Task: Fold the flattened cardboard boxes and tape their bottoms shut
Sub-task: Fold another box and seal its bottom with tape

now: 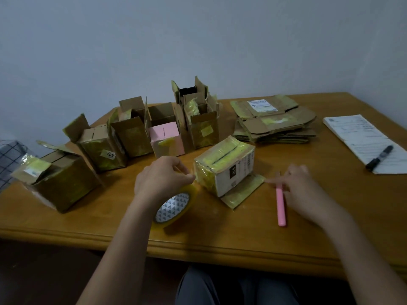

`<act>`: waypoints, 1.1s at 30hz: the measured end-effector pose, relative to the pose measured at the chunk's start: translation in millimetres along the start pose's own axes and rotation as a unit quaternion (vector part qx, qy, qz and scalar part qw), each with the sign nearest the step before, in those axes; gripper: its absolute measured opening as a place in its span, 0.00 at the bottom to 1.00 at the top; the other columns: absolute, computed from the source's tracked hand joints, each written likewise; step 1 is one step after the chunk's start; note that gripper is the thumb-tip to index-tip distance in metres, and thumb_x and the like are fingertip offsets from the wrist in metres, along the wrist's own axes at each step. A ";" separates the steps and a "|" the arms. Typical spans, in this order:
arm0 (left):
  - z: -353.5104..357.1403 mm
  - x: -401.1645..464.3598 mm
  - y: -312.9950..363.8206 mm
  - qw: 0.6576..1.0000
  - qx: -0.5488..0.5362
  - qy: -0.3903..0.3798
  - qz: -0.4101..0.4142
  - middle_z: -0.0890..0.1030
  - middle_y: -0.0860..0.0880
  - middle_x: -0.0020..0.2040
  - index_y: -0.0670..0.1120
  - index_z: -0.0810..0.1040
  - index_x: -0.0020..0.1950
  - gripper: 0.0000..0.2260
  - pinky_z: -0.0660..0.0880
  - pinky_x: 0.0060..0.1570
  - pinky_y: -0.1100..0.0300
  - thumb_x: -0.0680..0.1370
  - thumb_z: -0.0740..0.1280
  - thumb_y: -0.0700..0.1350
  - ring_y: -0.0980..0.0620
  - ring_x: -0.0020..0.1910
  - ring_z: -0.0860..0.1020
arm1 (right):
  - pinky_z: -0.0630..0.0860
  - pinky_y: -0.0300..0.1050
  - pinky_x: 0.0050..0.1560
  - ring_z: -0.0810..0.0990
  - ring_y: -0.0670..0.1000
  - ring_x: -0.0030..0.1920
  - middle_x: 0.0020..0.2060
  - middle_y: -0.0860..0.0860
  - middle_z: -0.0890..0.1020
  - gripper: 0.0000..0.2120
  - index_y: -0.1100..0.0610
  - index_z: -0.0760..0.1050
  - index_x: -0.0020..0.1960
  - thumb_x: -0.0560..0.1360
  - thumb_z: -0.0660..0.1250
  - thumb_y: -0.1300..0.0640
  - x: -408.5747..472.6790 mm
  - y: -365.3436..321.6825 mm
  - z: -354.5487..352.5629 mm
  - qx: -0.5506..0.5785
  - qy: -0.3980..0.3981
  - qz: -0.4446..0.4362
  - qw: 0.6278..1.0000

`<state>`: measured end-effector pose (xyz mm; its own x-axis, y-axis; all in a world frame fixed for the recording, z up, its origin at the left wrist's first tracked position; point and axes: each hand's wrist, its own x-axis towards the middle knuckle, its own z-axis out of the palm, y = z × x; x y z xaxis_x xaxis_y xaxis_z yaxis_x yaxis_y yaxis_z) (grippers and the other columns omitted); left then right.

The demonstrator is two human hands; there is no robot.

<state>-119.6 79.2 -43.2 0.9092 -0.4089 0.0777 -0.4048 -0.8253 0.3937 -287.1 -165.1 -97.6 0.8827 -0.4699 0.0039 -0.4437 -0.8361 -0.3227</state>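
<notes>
Left hand (161, 178) curling over tape roll (176, 208), pinching at tape end beside box (226, 166) sitting seam-up mid-bench (220, 238). Right hand (301, 186) blurred, fingers reaching onto pink cutter (281, 206); grip unclear. Flattened boxes (273, 122) stacking far right, folded boxes (132, 133) standing behind.

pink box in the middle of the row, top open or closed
Open. The pink box stands upright with its top flaps raised, and brown cardboard inside shows above its pink front wall. Whether it holds anything cannot be told.
</notes>
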 end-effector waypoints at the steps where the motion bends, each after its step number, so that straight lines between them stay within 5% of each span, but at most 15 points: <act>1: 0.3 -1.1 0.7 1.000 0.004 0.004 0.001 0.75 0.62 0.39 0.58 0.77 0.39 0.11 0.66 0.32 0.60 0.71 0.72 0.63 0.62 0.38 0.72 | 0.72 0.40 0.48 0.66 0.45 0.50 0.56 0.48 0.67 0.24 0.37 0.70 0.68 0.77 0.64 0.59 -1.1 1.6 4.9 -0.029 -0.008 -0.007 1.000; 9: -0.9 -6.1 -1.0 1.000 0.005 0.004 -0.014 0.76 0.59 0.44 0.59 0.76 0.40 0.10 0.74 0.41 0.55 0.71 0.71 0.64 0.53 0.47 0.76 | 0.62 0.38 0.42 0.63 0.42 0.46 0.42 0.39 0.66 0.09 0.40 0.76 0.56 0.76 0.66 0.50 -5.6 -4.8 -2.6 -0.141 0.056 -0.097 0.984; 13: -1.0 -7.0 -2.6 1.000 -0.008 0.003 -0.015 0.78 0.58 0.46 0.59 0.76 0.40 0.11 0.77 0.46 0.53 0.71 0.71 0.64 0.52 0.48 0.77 | 0.64 0.36 0.39 0.70 0.44 0.43 0.42 0.42 0.70 0.11 0.49 0.75 0.49 0.71 0.72 0.61 -12.7 -4.8 -10.2 -0.003 0.197 -0.100 0.975; 16: -2.6 -7.2 -6.8 1.000 -0.019 -0.003 -0.016 0.78 0.59 0.46 0.60 0.76 0.40 0.11 0.76 0.45 0.54 0.71 0.71 0.64 0.53 0.48 0.76 | 0.70 0.33 0.33 0.74 0.45 0.39 0.44 0.47 0.75 0.13 0.58 0.76 0.50 0.69 0.72 0.69 -12.4 -27.7 -12.8 0.175 0.263 -0.179 0.932; 19: -4.1 -7.8 -9.9 0.999 -0.037 -0.007 -0.015 0.77 0.60 0.46 0.60 0.76 0.41 0.10 0.73 0.43 0.55 0.71 0.71 0.64 0.54 0.48 0.76 | 0.77 0.33 0.35 0.79 0.45 0.42 0.44 0.47 0.79 0.08 0.59 0.78 0.52 0.74 0.69 0.67 -9.1 -66.0 -14.4 0.340 0.249 -0.239 0.875; 22: -5.0 -8.4 -12.4 0.998 -0.058 -0.009 -0.016 0.78 0.60 0.47 0.60 0.77 0.42 0.10 0.76 0.46 0.53 0.71 0.71 0.64 0.54 0.48 0.76 | 0.77 0.33 0.42 0.80 0.43 0.47 0.46 0.45 0.82 0.07 0.58 0.80 0.52 0.76 0.68 0.65 0.5 -95.7 -9.6 0.391 0.219 -0.284 0.848; 33: -6.6 -4.0 -21.4 0.993 -0.113 -0.027 -0.030 0.79 0.57 0.49 0.59 0.80 0.43 0.08 0.78 0.53 0.45 0.72 0.72 0.61 0.51 0.52 0.77 | 0.73 0.29 0.37 0.80 0.42 0.44 0.42 0.43 0.81 0.03 0.59 0.79 0.49 0.76 0.68 0.64 16.9 -107.0 19.0 0.423 0.152 -0.288 0.846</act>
<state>-113.9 101.0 -45.9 0.9220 -0.3872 0.0010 -0.3124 -0.7423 0.5928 -221.8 -78.2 -81.0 0.7771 -0.2122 0.5925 0.4291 -0.5102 -0.7454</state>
